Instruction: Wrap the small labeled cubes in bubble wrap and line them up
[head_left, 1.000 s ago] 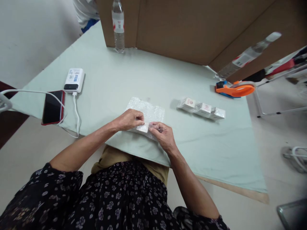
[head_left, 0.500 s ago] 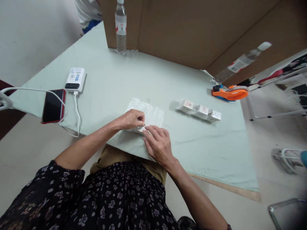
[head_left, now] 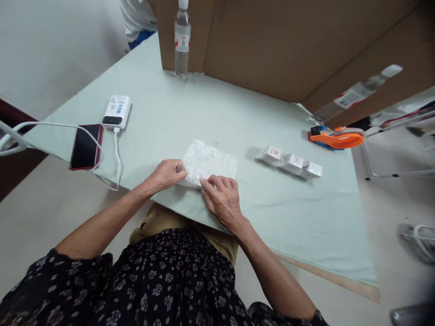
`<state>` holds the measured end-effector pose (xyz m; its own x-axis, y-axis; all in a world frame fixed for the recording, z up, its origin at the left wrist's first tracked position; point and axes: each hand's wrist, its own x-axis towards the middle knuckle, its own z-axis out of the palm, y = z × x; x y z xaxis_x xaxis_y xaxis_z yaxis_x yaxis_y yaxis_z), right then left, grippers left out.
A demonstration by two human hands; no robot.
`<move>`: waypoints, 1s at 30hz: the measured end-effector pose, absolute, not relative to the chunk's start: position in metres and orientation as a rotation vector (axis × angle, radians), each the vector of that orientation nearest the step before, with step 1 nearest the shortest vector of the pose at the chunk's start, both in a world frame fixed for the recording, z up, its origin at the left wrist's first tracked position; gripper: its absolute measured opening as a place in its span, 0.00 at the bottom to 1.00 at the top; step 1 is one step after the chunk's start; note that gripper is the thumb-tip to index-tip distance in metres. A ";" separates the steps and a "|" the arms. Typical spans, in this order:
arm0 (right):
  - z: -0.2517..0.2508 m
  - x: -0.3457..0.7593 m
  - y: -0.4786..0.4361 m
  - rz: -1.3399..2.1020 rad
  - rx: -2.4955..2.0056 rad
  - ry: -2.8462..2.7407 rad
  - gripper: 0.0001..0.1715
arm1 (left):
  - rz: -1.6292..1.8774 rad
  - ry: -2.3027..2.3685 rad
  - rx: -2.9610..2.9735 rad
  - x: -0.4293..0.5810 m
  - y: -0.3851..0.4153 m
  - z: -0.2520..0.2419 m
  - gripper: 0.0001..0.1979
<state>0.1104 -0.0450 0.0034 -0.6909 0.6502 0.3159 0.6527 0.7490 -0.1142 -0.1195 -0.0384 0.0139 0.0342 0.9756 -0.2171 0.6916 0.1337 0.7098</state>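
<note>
A sheet of clear bubble wrap (head_left: 210,158) lies near the front edge of the table. My left hand (head_left: 169,173) is closed at its left side, thumb and fingers pinching the near left corner. On the near edge rests my right hand (head_left: 223,198), its fingers bent over the plastic and gripping it. Whatever the wrap may cover under my fingers is hidden. To the right of the wrap, apart from both hands, stand small printed boxes (head_left: 292,161) in a row, wrapped in clear plastic.
An orange tape dispenser (head_left: 340,137) sits at the right edge. Water bottles (head_left: 182,43) stand by a brown cardboard panel (head_left: 258,45) at the back. On the left are a power bank (head_left: 117,111), a phone (head_left: 86,147) and white cables. Part of another person (head_left: 137,18) shows behind.
My left hand has moved left, away from my right hand, to the wrap's left side. My right hand has stayed at the near edge. The view has shifted slightly.
</note>
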 end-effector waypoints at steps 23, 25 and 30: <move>0.006 0.099 -0.040 -0.144 -1.031 -2.688 0.12 | 0.682 1.747 1.255 -0.093 -0.031 0.026 0.10; 0.008 0.099 -0.039 -0.147 -1.025 -2.700 0.12 | 0.763 1.661 1.142 -0.081 -0.031 0.024 0.05; 0.011 0.104 -0.043 -0.046 -1.000 -2.676 0.16 | 0.741 1.518 1.123 -0.070 -0.030 0.025 0.02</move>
